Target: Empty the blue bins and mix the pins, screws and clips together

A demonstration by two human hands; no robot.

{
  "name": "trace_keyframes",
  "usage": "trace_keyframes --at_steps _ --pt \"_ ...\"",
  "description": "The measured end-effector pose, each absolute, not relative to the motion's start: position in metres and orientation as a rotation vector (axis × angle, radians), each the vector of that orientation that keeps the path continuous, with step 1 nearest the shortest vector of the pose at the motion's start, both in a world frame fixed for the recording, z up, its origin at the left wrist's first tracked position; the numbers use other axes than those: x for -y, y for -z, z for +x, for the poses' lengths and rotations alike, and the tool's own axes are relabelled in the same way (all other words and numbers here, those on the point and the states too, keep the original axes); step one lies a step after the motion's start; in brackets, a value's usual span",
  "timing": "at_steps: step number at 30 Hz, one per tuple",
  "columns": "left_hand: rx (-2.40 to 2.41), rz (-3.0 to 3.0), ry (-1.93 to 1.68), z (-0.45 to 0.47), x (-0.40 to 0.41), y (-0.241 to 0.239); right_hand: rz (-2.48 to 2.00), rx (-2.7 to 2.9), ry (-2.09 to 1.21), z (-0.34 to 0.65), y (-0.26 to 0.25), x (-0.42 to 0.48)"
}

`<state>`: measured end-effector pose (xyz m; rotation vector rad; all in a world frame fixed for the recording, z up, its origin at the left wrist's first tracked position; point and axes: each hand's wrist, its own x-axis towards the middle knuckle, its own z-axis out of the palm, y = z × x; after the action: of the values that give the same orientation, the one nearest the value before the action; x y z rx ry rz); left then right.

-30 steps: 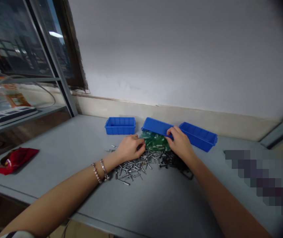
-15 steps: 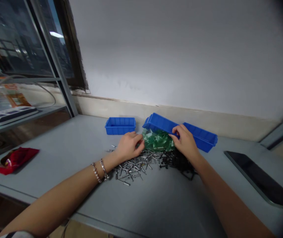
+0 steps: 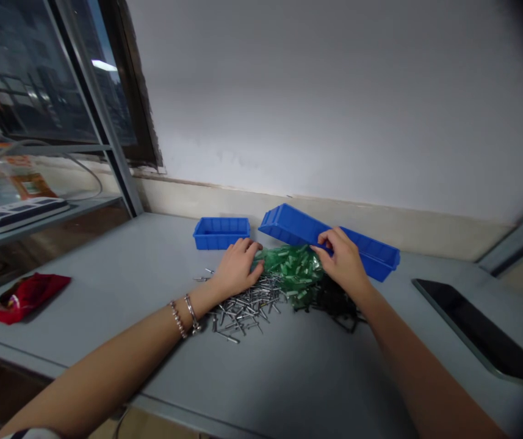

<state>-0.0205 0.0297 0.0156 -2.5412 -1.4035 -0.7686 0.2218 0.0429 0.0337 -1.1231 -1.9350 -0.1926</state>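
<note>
My right hand (image 3: 343, 261) grips the near rim of a blue plastic bin (image 3: 291, 224) and holds it tipped up off the grey table (image 3: 288, 372). Below the bin lies a heap of small green plastic pieces (image 3: 294, 268). My left hand (image 3: 237, 268) rests with fingers stretched flat on the left edge of that heap, above a pile of silver metal pins (image 3: 243, 305). A pile of black parts (image 3: 329, 299) lies under my right wrist.
A second blue bin (image 3: 221, 232) stands upright at the left, a third (image 3: 373, 250) lies behind my right hand. A red packet (image 3: 27, 292) sits at the table's left edge, a dark flat tablet (image 3: 476, 332) at the right. A shelf with a power strip (image 3: 14, 210) is left.
The bin has been tilted higher and the green pieces have spilled out and spread over the table. My left hand has opened from a curled pose and lies flat.
</note>
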Motion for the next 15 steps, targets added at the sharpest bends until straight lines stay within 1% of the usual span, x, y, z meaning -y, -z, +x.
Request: trace_keyframes --at_steps 7,15 --pt "1.325 -2.691 0.647 -0.021 -0.033 -0.007 -1.222 1.980 0.204 0.220 -0.039 -0.055" --pt "1.332 -2.732 0.624 -0.022 -0.032 -0.008 -1.319 2.084 0.238 0.213 -0.057 -0.103"
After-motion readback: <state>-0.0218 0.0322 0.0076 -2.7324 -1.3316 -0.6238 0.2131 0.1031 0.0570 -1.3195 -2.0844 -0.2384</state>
